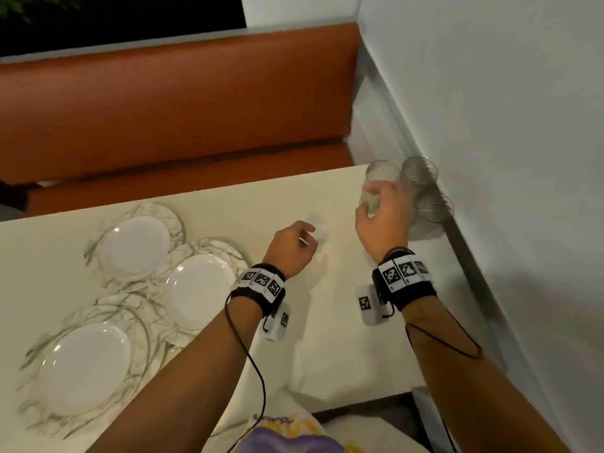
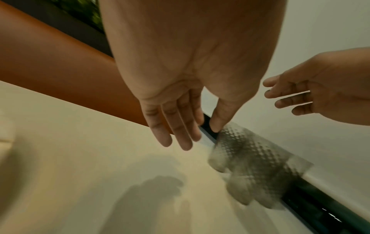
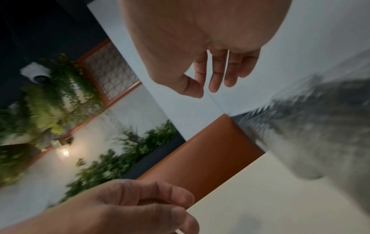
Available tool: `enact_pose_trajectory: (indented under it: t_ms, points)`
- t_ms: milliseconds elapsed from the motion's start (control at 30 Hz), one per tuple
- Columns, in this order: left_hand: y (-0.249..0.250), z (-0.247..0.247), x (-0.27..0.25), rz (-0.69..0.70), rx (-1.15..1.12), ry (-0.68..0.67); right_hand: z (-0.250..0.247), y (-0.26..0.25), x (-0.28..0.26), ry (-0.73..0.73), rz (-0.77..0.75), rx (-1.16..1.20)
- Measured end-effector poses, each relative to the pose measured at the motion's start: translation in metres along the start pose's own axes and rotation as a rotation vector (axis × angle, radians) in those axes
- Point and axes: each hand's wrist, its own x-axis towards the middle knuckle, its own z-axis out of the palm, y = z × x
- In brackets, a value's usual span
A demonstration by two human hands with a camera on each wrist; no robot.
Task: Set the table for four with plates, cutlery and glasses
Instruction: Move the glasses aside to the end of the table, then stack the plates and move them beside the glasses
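Three textured clear glasses stand in the table's far right corner by the wall: one nearest me, one behind it, one to the right. My right hand hovers just in front of the nearest glass, fingers loosely spread and holding nothing; in the right wrist view the right hand is empty beside a blurred glass. My left hand hangs above the table's middle, empty. In the left wrist view the left hand points its straight fingers down towards the glasses. White plates lie on marbled underplates at the left.
The cream table ends at an orange bench on the far side. A white wall with a dark gap runs along the table's right edge. Bare tabletop lies between the plates and the glasses.
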Motion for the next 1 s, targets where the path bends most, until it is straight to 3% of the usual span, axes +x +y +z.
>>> enact_pose_trajectory:
  t_ms: [233, 333, 433, 567, 700, 900, 1000]
  points:
    - [-0.131, -0.116, -0.083, -0.188, -0.076, 0.214, 0.107, -0.1, -0.084, -0.428, -0.088, 0.146]
    - [-0.191, -0.158, -0.12, -0.288, -0.121, 0.259, 0.147, -0.122, -0.12, -0.601, 0.02, 0.084]
    - [-0.242, -0.194, -0.153, -0.348, -0.178, 0.314, 0.179, -0.131, -0.147, -0.683, 0.224, -0.143]
    - [-0.29, -0.231, -0.184, -0.396, -0.228, 0.349, 0.202, -0.131, -0.167, -0.711, 0.445, -0.271]
    - [-0.317, -0.256, -0.202, -0.407, -0.257, 0.328, 0.201, -0.137, -0.17, -0.658, 0.521, -0.194]
    - [-0.327, -0.279, -0.212, -0.4, -0.331, 0.367, 0.181, -0.167, -0.142, -0.608, 0.468, -0.046]
    - [-0.322, -0.288, -0.21, -0.395, -0.37, 0.364, 0.173, -0.203, -0.125, -0.528, 0.343, 0.049]
